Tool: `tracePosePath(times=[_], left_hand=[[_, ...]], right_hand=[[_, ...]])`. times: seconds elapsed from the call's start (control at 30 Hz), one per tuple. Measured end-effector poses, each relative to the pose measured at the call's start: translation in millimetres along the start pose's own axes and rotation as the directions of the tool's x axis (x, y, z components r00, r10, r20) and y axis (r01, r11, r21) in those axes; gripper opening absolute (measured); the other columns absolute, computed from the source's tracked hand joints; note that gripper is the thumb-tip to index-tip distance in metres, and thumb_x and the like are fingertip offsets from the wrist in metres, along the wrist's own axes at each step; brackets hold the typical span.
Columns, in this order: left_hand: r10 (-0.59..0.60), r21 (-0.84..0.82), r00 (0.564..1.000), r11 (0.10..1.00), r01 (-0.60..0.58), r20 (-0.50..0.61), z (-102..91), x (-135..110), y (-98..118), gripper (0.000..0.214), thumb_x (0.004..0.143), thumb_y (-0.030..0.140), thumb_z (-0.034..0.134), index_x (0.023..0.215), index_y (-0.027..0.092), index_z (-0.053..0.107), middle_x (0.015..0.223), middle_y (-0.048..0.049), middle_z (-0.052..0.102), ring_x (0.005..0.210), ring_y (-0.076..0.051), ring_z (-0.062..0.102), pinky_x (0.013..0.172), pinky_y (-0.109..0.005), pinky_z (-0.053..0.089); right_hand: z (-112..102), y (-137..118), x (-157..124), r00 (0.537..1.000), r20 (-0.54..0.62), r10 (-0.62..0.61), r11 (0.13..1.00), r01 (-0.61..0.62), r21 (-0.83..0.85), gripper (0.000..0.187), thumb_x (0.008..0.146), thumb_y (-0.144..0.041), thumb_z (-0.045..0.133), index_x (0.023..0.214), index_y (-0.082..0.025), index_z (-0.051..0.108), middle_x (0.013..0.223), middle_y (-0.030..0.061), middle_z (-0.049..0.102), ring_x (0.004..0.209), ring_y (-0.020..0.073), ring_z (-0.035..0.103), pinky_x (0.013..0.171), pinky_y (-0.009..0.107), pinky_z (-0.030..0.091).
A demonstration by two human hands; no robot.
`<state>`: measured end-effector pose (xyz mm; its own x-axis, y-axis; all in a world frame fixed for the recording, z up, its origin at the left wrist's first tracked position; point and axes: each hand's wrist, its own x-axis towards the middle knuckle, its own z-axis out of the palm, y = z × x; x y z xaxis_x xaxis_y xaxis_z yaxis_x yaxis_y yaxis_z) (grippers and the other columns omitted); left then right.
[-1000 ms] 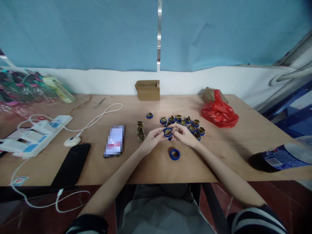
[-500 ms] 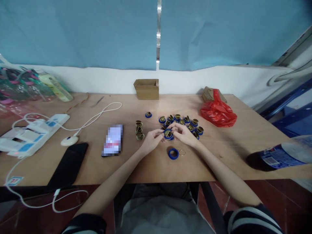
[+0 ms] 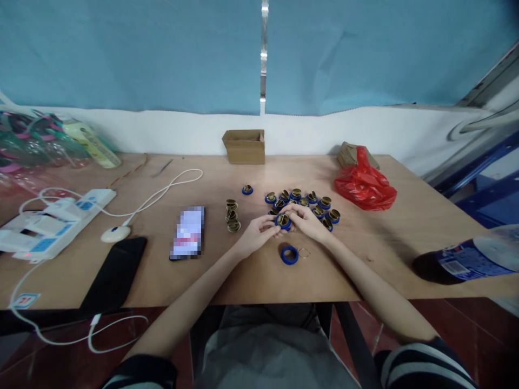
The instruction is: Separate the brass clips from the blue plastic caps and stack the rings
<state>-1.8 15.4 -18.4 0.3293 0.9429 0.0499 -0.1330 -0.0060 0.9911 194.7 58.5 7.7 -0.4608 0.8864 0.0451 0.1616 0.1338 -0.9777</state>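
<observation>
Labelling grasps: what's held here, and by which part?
Both hands share one small blue-ringed brass piece: the left hand pinches its left rim and the right hand its right rim, fingertips only. Exact finger contacts are too small to tell.

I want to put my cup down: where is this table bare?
Bare: between the red bag and the dark bottle; the far strip between the cardboard box and the red bag. Crowded: the ring pile around the held ring, the power strip corner.

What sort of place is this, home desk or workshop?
Likely a hand-assembly bench: bare plywood table, blue fabric curtain behind, a pile of blue-ringed brass parts, left hand and right hand pinching one blue-ringed brass part.
</observation>
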Motion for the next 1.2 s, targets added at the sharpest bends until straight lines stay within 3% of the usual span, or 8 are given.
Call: tracePosePath(times=[0.13, 0.27, 0.47, 0.67, 0.83, 1.0, 1.2], left_hand=[[-0.009, -0.027, 0.998, 1.000, 0.007, -0.055, -2.7, 1, 1, 0.039, 0.081, 0.036, 0.079, 0.110, 0.011, 0.071, 0.089, -0.0101, 0.080, 0.074, -0.018, 0.073, 0.079, -0.033, 0.058], [-0.018, -0.031, 0.995, 0.999, 0.016, -0.093, -3.9, 2, 2, 0.039, 0.078, 0.035, 0.081, 0.107, 0.011, 0.071, 0.083, -0.0076, 0.079, 0.073, -0.018, 0.073, 0.077, -0.031, 0.058], [0.013, -0.005, 0.995, 1.000, -0.014, -0.101, -5.1, 2, 2, 0.045, 0.074, 0.036, 0.084, 0.109, 0.012, 0.070, 0.082, -0.0067, 0.078, 0.074, -0.020, 0.074, 0.075, -0.033, 0.060], [0.066, 0.012, 0.990, 0.998, -0.065, -0.127, -6.1, 2, 3, 0.040, 0.088, 0.046, 0.070, 0.113, 0.015, 0.069, 0.091, -0.0080, 0.079, 0.075, -0.020, 0.074, 0.072, -0.033, 0.061], [0.055, 0.026, 0.991, 0.998, -0.053, -0.125, -8.7, 3, 1, 0.043, 0.089, 0.052, 0.068, 0.115, 0.017, 0.066, 0.099, -0.0089, 0.078, 0.074, -0.021, 0.076, 0.066, -0.031, 0.060], [0.087, 0.037, 0.990, 0.996, -0.084, -0.109, -9.2, 4, -2, 0.041, 0.088, 0.050, 0.070, 0.110, 0.017, 0.063, 0.099, -0.0086, 0.076, 0.075, -0.020, 0.076, 0.068, -0.031, 0.061], [0.107, 0.058, 0.990, 0.993, -0.102, -0.093, -4.9, 1, 2, 0.039, 0.089, 0.046, 0.069, 0.116, 0.018, 0.063, 0.102, -0.0076, 0.075, 0.086, -0.019, 0.074, 0.079, -0.033, 0.062]], right_hand=[[-2, 1, -1, 0.997, 0.075, 0.021, 0.996, -0.027, 0.088, 0.029, 0.092, -0.035, 0.057, 0.115, -0.019, 0.061, 0.068, -0.0044, 0.060, 0.055, 0.0107, 0.056, 0.055, 0.023, 0.048], [-4, 6, -2, 0.989, 0.150, -0.009, 0.982, -0.019, 0.186, 0.037, 0.087, -0.028, 0.061, 0.123, -0.021, 0.055, 0.089, -0.0003, 0.069, 0.061, 0.0096, 0.059, 0.059, 0.023, 0.049], [-4, 6, -3, 0.984, 0.178, -0.028, 0.977, -0.010, 0.213, 0.036, 0.087, -0.025, 0.065, 0.121, -0.020, 0.054, 0.090, -0.0005, 0.067, 0.063, 0.0085, 0.059, 0.060, 0.022, 0.048], [-10, -2, -3, 0.985, 0.172, -0.032, 0.990, 0.008, 0.138, 0.028, 0.087, -0.034, 0.071, 0.108, -0.019, 0.060, 0.076, -0.0024, 0.065, 0.067, 0.0124, 0.064, 0.068, 0.028, 0.055], [-12, -3, -2, 0.987, 0.153, -0.044, 0.997, 0.034, 0.067, 0.029, 0.085, -0.043, 0.075, 0.096, -0.019, 0.061, 0.072, -0.0021, 0.066, 0.065, 0.0138, 0.065, 0.069, 0.031, 0.057], [-13, -2, -2, 0.986, 0.161, -0.038, 0.996, 0.024, 0.088, 0.034, 0.086, -0.045, 0.074, 0.103, -0.020, 0.061, 0.070, -0.0018, 0.069, 0.063, 0.0142, 0.066, 0.070, 0.032, 0.058], [-8, -5, -3, 0.986, 0.157, -0.053, 0.996, 0.041, 0.076, 0.031, 0.084, -0.042, 0.077, 0.098, -0.018, 0.065, 0.076, -0.0001, 0.069, 0.067, 0.0135, 0.066, 0.070, 0.030, 0.058]])
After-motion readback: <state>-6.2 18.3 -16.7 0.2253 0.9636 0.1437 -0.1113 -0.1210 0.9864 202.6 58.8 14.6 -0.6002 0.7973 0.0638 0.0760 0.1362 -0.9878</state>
